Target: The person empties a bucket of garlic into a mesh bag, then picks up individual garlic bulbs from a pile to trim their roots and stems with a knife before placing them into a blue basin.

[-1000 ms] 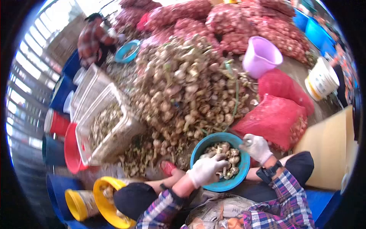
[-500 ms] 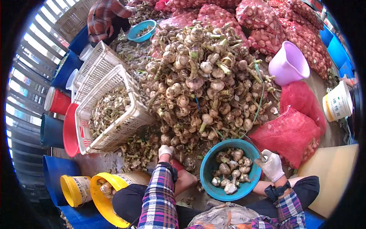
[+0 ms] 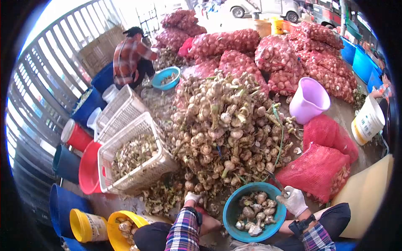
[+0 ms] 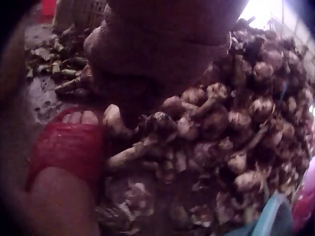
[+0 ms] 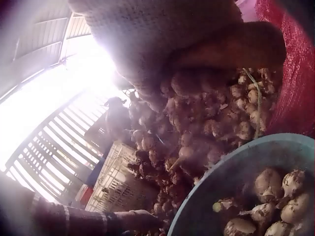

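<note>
My left hand (image 3: 192, 197), in a white glove, reaches down to the near foot of a big heap of garlic (image 3: 234, 134). In the left wrist view the glove (image 4: 152, 54) looms dark over garlic bulbs and stalks, beside a red sandal (image 4: 66, 147); its fingertips are hidden, so I cannot tell whether they grip a bulb. My gloved right hand (image 3: 294, 202) is at the right rim of a teal basin (image 3: 228, 211), fingers curled round a knife whose thin dark blade (image 3: 275, 181) points up and left. Several trimmed garlic bulbs (image 3: 260, 216) lie in the basin.
Left of the heap stands a white crate (image 3: 138, 175) of trimmings. A yellow bucket (image 3: 115, 230) with garlic lies by my left knee. Red mesh sacks (image 3: 314, 171) and a purple bucket (image 3: 309, 102) are on the right. A person (image 3: 130, 58) crouches at the far left.
My left hand has left the basin and moved left to the heap's foot. The right hand stays at the basin's right rim with the knife. The head view dipped, then tilted up.
</note>
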